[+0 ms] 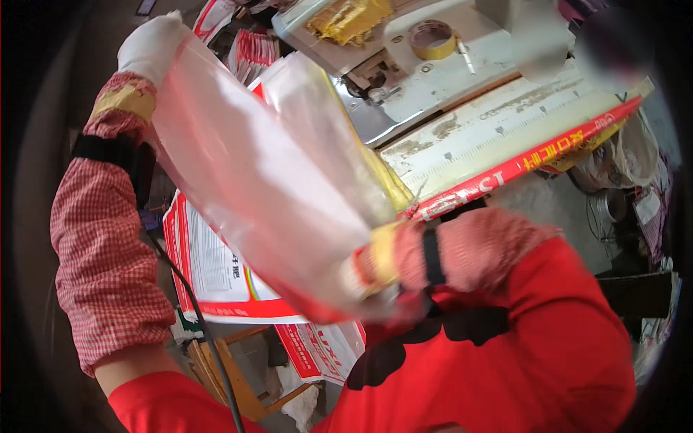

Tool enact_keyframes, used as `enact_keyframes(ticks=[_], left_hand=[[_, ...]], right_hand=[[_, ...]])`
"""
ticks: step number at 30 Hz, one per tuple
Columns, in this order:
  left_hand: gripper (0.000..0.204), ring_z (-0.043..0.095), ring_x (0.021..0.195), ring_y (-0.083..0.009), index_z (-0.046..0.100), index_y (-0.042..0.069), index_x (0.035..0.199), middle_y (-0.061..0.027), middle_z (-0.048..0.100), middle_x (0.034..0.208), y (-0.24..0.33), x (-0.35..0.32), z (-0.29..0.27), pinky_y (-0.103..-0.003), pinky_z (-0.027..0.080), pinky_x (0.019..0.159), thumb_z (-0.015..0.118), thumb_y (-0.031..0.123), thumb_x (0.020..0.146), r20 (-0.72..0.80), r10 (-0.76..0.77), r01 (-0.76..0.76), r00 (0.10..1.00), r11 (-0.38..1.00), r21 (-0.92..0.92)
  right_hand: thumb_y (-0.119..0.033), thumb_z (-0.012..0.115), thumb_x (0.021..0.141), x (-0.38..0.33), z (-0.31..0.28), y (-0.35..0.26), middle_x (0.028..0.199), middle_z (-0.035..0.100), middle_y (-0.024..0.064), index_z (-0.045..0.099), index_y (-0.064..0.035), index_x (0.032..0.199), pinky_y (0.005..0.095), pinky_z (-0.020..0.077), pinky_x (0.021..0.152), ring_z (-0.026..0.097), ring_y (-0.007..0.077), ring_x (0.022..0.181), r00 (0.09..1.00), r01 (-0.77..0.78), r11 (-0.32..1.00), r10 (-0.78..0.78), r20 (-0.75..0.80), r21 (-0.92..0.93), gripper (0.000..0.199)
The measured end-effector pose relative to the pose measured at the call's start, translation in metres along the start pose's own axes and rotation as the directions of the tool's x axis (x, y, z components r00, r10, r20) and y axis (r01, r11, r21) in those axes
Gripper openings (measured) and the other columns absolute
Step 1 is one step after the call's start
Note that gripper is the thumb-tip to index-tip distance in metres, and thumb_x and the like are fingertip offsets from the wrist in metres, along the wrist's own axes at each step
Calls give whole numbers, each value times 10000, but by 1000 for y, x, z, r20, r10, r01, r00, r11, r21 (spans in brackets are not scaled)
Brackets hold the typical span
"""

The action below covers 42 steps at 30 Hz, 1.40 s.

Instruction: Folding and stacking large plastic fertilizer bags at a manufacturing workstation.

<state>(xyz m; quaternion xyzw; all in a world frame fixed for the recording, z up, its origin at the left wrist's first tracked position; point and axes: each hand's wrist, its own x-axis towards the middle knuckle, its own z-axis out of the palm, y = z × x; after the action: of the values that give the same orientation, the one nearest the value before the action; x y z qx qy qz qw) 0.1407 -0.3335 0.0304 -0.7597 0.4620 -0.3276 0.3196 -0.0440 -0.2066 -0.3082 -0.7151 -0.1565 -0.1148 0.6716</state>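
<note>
A long sheet-like bag [253, 159], whitish and partly see-through with red along its lower edge, stretches slantwise between my hands. My left hand [150, 47], in a white glove, is raised at the upper left and closed on the bag's top corner. Lower down, close to my body, my right hand [357, 278] grips the bag's other end. Motion blurs that hand, and its fingers are partly covered. Behind the bag lies a clear plastic liner [317, 123] with a yellow edge. Under it is a red-and-white printed sack [216, 267].
A white sewing machine [397, 79] stands at the far side, bearing a roll of yellow tape [432, 40] and a yellow cloth [350, 20]. To its right runs a worktop [498, 130] with ruler marks and a red printed front edge. A wooden stool [227, 372] stands below.
</note>
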Motion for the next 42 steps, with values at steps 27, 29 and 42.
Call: enact_keyframes(ticks=[27,29,42], left_hand=[[223,590,852,-360,585,32,952,-199,608,895,-36,32,64,-397,477,711,442,157,834,84,-96,96,992,995,-1],[190,612,826,-345,578,47,871,-181,628,803,80,29,76,-413,505,685,455,178,809,-167,-245,211,955,958,-195],[111,558,673,-288,616,99,728,-89,583,730,195,-35,180,-379,430,572,643,111,621,-678,60,-593,733,546,-592]], right_hand=[[-276,592,723,-29,-55,-109,891,606,193,626,-78,925,372,466,696,598,313,769,817,-322,918,145,-559,-232,285],[-235,583,729,-54,-67,-100,868,600,178,609,-55,937,354,466,690,591,287,760,746,-357,934,288,-601,4,275],[-74,522,796,-157,-125,-136,898,569,36,555,-3,1100,205,423,668,501,66,773,338,-664,491,870,-360,564,313]])
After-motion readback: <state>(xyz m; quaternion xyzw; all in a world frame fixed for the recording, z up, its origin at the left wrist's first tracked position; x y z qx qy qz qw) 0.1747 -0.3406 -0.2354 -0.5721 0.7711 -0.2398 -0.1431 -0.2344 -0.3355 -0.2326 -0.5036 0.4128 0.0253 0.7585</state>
